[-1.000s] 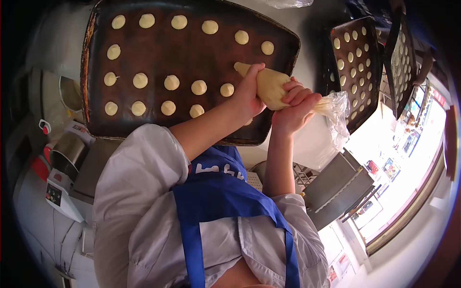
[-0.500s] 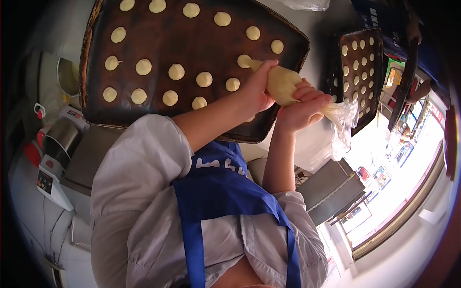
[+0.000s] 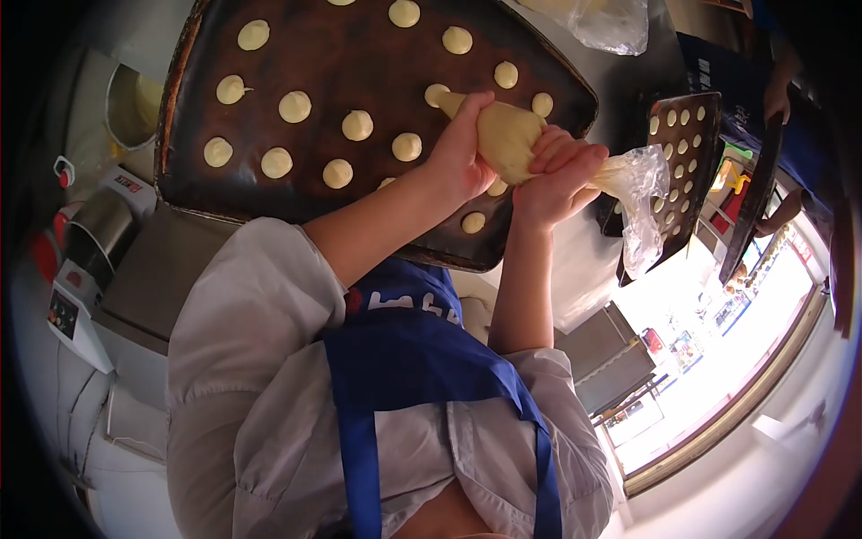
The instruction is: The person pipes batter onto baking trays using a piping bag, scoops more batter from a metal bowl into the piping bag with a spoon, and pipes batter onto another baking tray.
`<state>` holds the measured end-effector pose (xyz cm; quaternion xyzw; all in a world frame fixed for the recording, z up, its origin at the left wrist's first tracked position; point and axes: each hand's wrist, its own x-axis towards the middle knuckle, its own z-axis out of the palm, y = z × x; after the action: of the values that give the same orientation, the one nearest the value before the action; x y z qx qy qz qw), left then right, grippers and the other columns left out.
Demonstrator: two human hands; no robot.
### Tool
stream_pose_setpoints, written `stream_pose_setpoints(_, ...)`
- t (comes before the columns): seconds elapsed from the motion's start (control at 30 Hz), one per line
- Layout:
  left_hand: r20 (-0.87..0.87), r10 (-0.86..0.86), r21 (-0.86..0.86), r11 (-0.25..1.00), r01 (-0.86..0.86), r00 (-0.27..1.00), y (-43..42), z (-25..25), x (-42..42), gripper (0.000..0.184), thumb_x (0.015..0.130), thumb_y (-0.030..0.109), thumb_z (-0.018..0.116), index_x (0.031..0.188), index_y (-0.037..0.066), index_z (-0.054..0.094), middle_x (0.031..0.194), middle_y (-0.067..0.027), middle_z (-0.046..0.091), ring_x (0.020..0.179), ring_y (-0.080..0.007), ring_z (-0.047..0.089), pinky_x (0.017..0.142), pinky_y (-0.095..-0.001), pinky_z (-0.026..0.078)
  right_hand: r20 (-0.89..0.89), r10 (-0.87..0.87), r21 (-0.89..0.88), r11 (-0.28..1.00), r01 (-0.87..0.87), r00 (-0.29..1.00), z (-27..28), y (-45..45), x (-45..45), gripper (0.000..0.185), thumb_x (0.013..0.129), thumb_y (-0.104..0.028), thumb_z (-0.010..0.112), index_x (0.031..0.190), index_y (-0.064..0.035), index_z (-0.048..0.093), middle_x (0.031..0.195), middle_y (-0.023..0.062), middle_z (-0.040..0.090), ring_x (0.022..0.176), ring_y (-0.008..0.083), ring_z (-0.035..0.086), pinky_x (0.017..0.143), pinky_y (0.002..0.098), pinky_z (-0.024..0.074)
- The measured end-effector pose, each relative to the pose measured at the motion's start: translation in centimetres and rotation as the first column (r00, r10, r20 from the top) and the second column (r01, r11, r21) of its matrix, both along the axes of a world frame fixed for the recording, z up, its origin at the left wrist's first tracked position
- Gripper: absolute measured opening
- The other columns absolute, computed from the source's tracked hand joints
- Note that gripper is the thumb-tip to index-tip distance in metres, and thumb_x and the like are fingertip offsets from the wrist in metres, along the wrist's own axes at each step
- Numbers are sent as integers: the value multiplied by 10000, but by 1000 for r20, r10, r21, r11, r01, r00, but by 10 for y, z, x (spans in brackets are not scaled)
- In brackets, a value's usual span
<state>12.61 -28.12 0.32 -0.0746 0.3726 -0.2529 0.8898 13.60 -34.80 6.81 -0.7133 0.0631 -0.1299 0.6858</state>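
Observation:
Both of my hands hold a clear piping bag (image 3: 510,139) filled with pale yellow batter, above a dark baking tray (image 3: 296,54). My left hand (image 3: 462,154) is closed around its front part, close to the narrow end. Behind it, my right hand (image 3: 558,178) grips the gathered back, and loose plastic (image 3: 642,193) trails from there. The bag's narrow end points at a batter mound (image 3: 436,95) on the tray. Round batter mounds, such as a left one (image 3: 294,106), lie in spaced rows. The bag and my hands hide part of the tray.
A second tray (image 3: 669,175) with batter mounds stands to the right. Past it, another person's hand (image 3: 778,103) is at a dark tray edge. A plastic bag (image 3: 611,22) lies at the top. Left are a metal bowl (image 3: 130,108) and a white scale (image 3: 81,314).
The piping bag and both hands have moved left along one row, from one spot to the neighbouring one, where a mound now sits under the narrow end. The camera view has turned slightly.

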Motion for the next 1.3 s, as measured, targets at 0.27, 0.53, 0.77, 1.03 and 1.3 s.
stream_pose_setpoints(0.27,-18,52,-51,997,-53,998,17,15,9,439,922,393,421,1057,-2,556,1047,-131,617,1006,-253,591,926,-385,459,74,-85,-136,986,94,994,5,22,7,493,996,-340,334,552,-131,277,443,8,301,466,152,368,705,350,443)
stream_pose_setpoints(0.53,1,159,113,981,-158,987,63,16,11,440,917,408,426,1072,16,553,1040,-107,623,997,-230,595,907,-373,460,165,209,83,971,-225,964,-4,54,21,490,1008,-318,323,555,-136,286,444,12,298,427,141,333,578,331,395)
stream_pose_setpoints(0.77,8,207,61,976,-207,978,63,7,7,449,925,403,405,1049,5,573,1032,-113,630,997,-236,596,909,-374,460,-6,178,-6,984,-178,984,-8,61,22,497,999,-319,354,551,-115,282,445,15,334,396,125,323,463,282,322)
stream_pose_setpoints(1.03,27,217,139,966,-219,976,91,31,19,337,904,363,467,1004,57,568,1027,-87,618,979,-219,591,893,-369,459,180,106,40,993,-115,978,1,86,29,521,984,-393,352,538,-135,280,426,22,300,426,147,329,602,346,435)
stream_pose_setpoints(1.3,89,363,124,920,-372,928,133,9,28,356,897,363,473,1052,44,503,1024,-95,592,978,-227,582,886,-360,457,113,298,17,953,-302,948,-7,131,49,404,983,-220,372,595,-118,328,441,9,329,382,127,329,517,317,394)
